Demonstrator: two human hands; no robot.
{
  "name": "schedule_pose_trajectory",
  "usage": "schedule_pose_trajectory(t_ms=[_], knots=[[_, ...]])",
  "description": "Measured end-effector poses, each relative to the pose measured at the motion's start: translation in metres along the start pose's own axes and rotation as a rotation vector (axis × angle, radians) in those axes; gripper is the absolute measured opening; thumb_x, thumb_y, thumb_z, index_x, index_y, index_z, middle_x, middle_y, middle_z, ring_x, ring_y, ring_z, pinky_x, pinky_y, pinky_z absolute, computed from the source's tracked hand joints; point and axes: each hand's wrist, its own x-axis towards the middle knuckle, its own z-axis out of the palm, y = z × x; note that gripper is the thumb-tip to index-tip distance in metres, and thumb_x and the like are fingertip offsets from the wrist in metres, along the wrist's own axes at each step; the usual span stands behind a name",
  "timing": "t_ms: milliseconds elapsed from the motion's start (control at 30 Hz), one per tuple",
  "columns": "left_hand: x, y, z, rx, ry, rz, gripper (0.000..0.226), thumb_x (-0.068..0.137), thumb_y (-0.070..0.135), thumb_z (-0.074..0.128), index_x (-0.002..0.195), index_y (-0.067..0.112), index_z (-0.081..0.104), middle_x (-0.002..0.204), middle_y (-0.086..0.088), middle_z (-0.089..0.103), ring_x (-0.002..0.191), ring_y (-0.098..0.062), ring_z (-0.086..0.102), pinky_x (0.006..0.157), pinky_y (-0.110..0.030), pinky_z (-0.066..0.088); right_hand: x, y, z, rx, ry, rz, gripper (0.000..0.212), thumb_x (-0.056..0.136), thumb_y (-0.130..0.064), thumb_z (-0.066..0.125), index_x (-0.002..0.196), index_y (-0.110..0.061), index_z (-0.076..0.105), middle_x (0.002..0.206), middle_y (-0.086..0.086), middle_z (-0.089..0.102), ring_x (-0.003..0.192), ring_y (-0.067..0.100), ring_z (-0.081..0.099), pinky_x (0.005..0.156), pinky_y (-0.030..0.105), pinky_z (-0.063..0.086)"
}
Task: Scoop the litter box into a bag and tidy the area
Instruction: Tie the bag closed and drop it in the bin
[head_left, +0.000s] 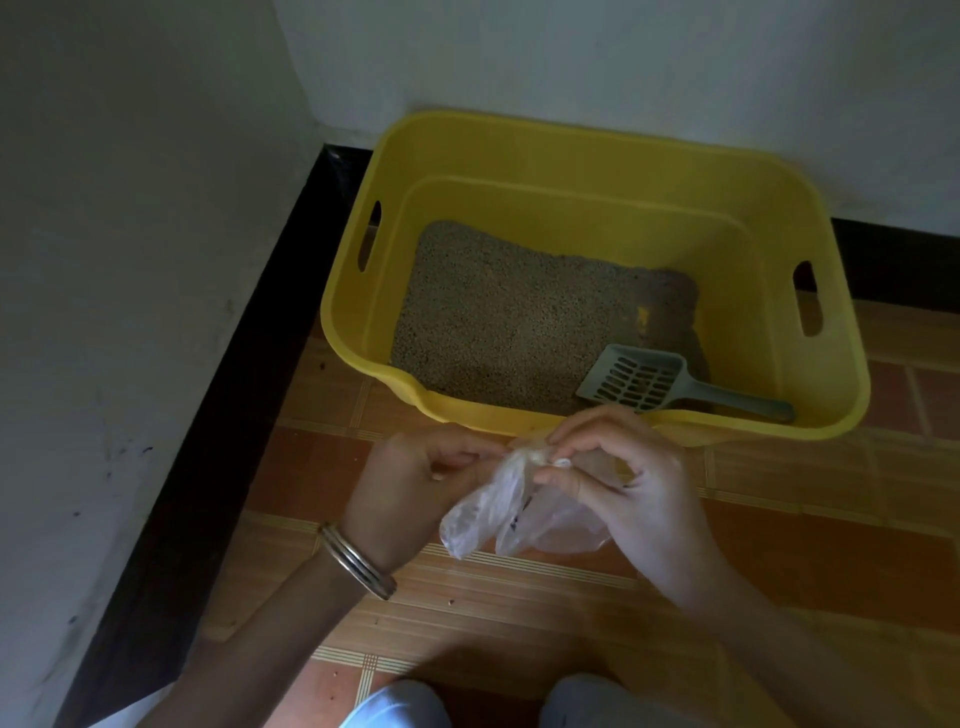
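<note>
The bag (511, 512) hung limp and crumpled between both hands, just short of the near rim of the box (519, 130), and looked all but empty. The left hand (415, 478) pinched its bunched top between thumb and curled fingers. The right hand (623, 478) pinched it from the other side, fingertips almost meeting. I took it the mouth was being worked open. To do that well, I'd rub the thin layers apart between thumb and forefinger rather than tug, then roll the rim outward so it stays wide. Just beyond the grip the scoop (639, 382) lay on the litter (493, 322), its handle out to the right. A darker patch (670, 306) sat farther off.
</note>
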Motion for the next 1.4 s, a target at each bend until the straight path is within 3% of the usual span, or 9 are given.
schedule_pose_trajectory(t_ms=[167, 300, 433, 533, 667, 900, 1067, 1200, 1400], knots=[[-0.005, 0.002, -0.008, 0.362, 0.091, 0.166, 0.019, 0.069, 0.049, 0.061, 0.074, 0.032, 0.069, 0.068, 0.026, 0.065, 0.071, 0.007, 0.062, 0.066, -0.005, 0.045, -0.014, 0.001, -0.005, -0.022, 0.057, 0.147, 0.020, 0.074, -0.039, 0.066, 0.074, -0.019, 0.065, 0.084, -0.012, 0.057, 0.088, 0.011, 0.056, 0.080, 0.019, 0.042], [-0.011, -0.011, -0.010, 0.435, 0.131, 0.086, 0.011, 0.071, 0.046, 0.056, 0.064, 0.038, 0.060, 0.067, 0.022, 0.063, 0.073, 0.001, 0.062, 0.063, -0.007, 0.046, -0.033, 0.008, -0.011, 0.094, 0.063, 0.363, 0.019, 0.075, -0.036, 0.067, 0.077, -0.018, 0.062, 0.076, -0.006, 0.063, 0.080, 0.011, 0.060, 0.072, 0.017, 0.046], [-0.013, -0.045, -0.019, 0.495, 0.198, -0.090, 0.020, 0.076, 0.023, 0.073, 0.065, 0.032, 0.059, 0.063, 0.020, 0.059, 0.062, -0.004, 0.062, 0.064, -0.014, 0.049, -0.055, 0.038, -0.028, 0.062, 0.068, 0.645, 0.005, 0.084, -0.016, 0.060, 0.081, -0.020, 0.060, 0.080, -0.001, 0.062, 0.078, 0.011, 0.060, 0.068, 0.023, 0.044], [-0.014, -0.069, -0.026, 0.550, 0.180, -0.241, 0.027, 0.078, 0.012, 0.073, 0.063, 0.031, 0.059, 0.064, 0.012, 0.061, 0.070, -0.016, 0.065, 0.073, -0.028, 0.052, -0.068, 0.054, -0.039, -0.018, 0.066, 0.715, 0.007, 0.087, -0.012, 0.057, 0.080, -0.015, 0.059, 0.083, 0.002, 0.061, 0.080, 0.018, 0.058, 0.069, 0.028, 0.043], [-0.011, -0.083, -0.028, 0.558, 0.164, -0.306, 0.010, 0.079, 0.015, 0.071, 0.072, 0.021, 0.067, 0.073, 0.003, 0.066, 0.072, -0.016, 0.064, 0.075, -0.027, 0.049, -0.074, 0.064, -0.038, -0.092, 0.063, 0.742, 0.008, 0.087, -0.013, 0.057, 0.080, -0.015, 0.059, 0.083, 0.002, 0.060, 0.080, 0.017, 0.057, 0.066, 0.025, 0.041], [-0.016, -0.076, -0.032, 0.467, 0.162, -0.256, 0.027, 0.081, 0.012, 0.068, 0.066, 0.032, 0.059, 0.057, 0.016, 0.064, 0.059, -0.002, 0.064, 0.063, -0.018, 0.050, -0.072, 0.051, -0.039, -0.099, 0.082, 0.703, 0.006, 0.085, -0.013, 0.061, 0.079, -0.017, 0.060, 0.079, 0.001, 0.064, 0.073, 0.008, 0.062, 0.063, 0.018, 0.043], [-0.016, -0.030, -0.027, 0.403, 0.186, 0.027, 0.009, 0.078, 0.031, 0.064, 0.071, 0.026, 0.062, 0.062, 0.018, 0.061, 0.068, 0.003, 0.061, 0.059, -0.004, 0.044, -0.050, 0.005, -0.046, 0.004, -0.048, 0.553, 0.007, 0.081, -0.011, 0.064, 0.083, -0.018, 0.063, 0.077, -0.005, 0.067, 0.072, -0.001, 0.062, 0.066, 0.010, 0.047], [-0.012, 0.017, -0.015, 0.419, 0.109, 0.297, 0.004, 0.074, 0.025, 0.068, 0.074, 0.027, 0.064, 0.072, 0.017, 0.059, 0.066, 0.000, 0.057, 0.062, -0.008, 0.044, -0.022, -0.029, -0.038, -0.025, -0.081, 0.306, 0.008, 0.075, -0.019, 0.068, 0.082, -0.021, 0.066, 0.076, -0.008, 0.066, 0.074, 0.003, 0.063, 0.067, 0.015, 0.051], [-0.014, 0.055, 0.003, 0.304, 0.145, 0.339, 0.024, 0.067, 0.031, 0.078, 0.081, 0.022, 0.061, 0.071, 0.018, 0.065, 0.067, 0.003, 0.062, 0.063, -0.012, 0.049, 0.000, -0.052, -0.025, 0.058, -0.112, 0.205, 0.014, 0.072, -0.011, 0.075, 0.082, -0.019, 0.070, 0.074, -0.007, 0.068, 0.071, 0.006, 0.063, 0.061, 0.014, 0.048]])
